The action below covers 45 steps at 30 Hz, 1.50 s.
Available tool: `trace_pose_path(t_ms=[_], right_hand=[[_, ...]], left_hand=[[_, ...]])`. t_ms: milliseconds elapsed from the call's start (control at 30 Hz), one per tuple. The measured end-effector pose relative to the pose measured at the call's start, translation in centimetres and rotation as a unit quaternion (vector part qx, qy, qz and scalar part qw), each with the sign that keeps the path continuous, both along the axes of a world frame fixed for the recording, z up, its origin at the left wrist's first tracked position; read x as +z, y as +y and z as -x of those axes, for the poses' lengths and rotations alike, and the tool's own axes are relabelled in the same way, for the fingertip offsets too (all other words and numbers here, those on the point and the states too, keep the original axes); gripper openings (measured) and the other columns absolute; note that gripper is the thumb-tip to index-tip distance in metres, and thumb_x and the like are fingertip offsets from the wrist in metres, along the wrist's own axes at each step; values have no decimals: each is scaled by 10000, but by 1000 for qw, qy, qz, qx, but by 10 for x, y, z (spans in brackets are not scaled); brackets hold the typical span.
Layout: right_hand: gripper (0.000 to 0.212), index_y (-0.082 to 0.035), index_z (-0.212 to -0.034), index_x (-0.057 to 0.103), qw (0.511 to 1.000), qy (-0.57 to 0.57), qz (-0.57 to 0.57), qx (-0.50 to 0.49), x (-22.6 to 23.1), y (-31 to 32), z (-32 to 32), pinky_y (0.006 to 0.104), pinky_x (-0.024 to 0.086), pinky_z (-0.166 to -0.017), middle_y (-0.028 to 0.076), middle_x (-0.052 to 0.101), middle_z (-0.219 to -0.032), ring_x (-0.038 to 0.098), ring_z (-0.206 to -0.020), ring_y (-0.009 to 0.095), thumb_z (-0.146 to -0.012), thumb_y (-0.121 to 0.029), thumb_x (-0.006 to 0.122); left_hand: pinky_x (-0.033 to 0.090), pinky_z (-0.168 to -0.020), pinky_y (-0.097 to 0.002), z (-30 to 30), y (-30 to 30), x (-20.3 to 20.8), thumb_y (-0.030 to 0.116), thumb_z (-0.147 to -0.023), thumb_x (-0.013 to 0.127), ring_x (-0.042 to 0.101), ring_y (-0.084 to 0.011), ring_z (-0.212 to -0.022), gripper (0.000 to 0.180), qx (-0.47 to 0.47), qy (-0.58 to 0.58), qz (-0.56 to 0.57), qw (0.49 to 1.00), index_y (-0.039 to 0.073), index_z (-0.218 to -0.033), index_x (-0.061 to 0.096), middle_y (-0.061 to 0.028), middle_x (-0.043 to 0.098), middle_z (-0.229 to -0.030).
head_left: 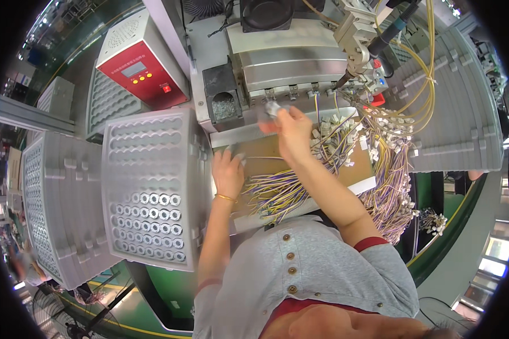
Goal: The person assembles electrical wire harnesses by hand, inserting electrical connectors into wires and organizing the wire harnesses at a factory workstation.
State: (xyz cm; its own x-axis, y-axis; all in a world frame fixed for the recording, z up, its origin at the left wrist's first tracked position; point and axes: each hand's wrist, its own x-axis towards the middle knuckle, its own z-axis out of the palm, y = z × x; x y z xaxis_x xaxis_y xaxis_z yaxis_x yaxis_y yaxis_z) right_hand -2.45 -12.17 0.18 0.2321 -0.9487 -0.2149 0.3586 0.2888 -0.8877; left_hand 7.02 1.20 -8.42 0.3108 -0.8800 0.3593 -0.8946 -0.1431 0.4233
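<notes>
My right hand (294, 135) is raised before the metal machine (297, 66), thumb and fingers closed on a small silvery part (272, 109) that motion blurs. Lower and to the left, my left hand (227, 175) is over the left end of a brown work board (260, 148), fingers curled. Something pale shows at its fingertips, too blurred to name, and a thin wire runs rightward from there. Purple, yellow and white wires (277, 189) lie bundled on the board between my arms. White connectors (336, 133) are heaped at their far right end.
A grey tray (147, 121) at left holds rows of silvery ring-shaped parts (152, 213). Behind it stands a red-fronted control box (147, 70). A black bin (223, 93) sits beside the machine. Cables hang from a robotic tool (356, 51); more wires (387, 195) drape off the right edge.
</notes>
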Motion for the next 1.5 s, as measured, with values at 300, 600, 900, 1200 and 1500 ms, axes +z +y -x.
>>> trace_pose_path(t_ms=[300, 600, 900, 1200, 1500], right_hand=[[159, 37, -780, 545, 813, 440, 369, 96, 16, -2, 48, 296, 465, -490, 152, 573, -659, 612, -573, 242, -774, -121, 562], [140, -2, -814, 513, 808, 227, 429, 335, 1, 47, 67, 357, 403, -547, 138, 508, -658, 514, -592, 267, -727, -93, 573], [127, -3, -804, 518, 839, 211, 339, 369, 14, 38, 77, 298, 411, -504, 115, 532, -608, 517, -516, 181, -722, -88, 566], [124, 4, -770, 548, 856, 205, 322, 348, 19, 39, 72, 237, 375, -441, 71, 504, -532, 469, -490, 63, -702, -82, 605], [152, -11, -761, 554, 850, 267, 284, 354, 26, 39, 68, 362, 442, -579, 152, 564, -677, 545, -632, 328, -702, -151, 562]], left_hand=[[429, -588, -194, 15, 16, 53, -10, -722, 621, 552, -99, -645, 228, -8, 253, 113, 961, 8, -949, 618, -83, 622, -773], [430, -510, -329, 26, 24, 95, -16, -579, 599, 519, -270, -608, 274, -104, -61, 184, 976, -1, -853, 601, -124, 547, -726], [377, -831, -440, -160, 132, 58, 251, -749, 568, 477, -330, -971, 318, 400, -208, -174, 875, 26, -972, 591, -161, 551, -1011], [451, -738, -398, -175, 170, 49, 252, -715, 633, 587, -311, -807, 358, 468, -120, -125, 866, 68, -1020, 590, -125, 619, -931], [493, -628, -238, -13, 62, 109, 19, -807, 520, 593, -156, -773, 294, 140, 537, 112, 824, -1, -1100, 538, -105, 585, -1006]])
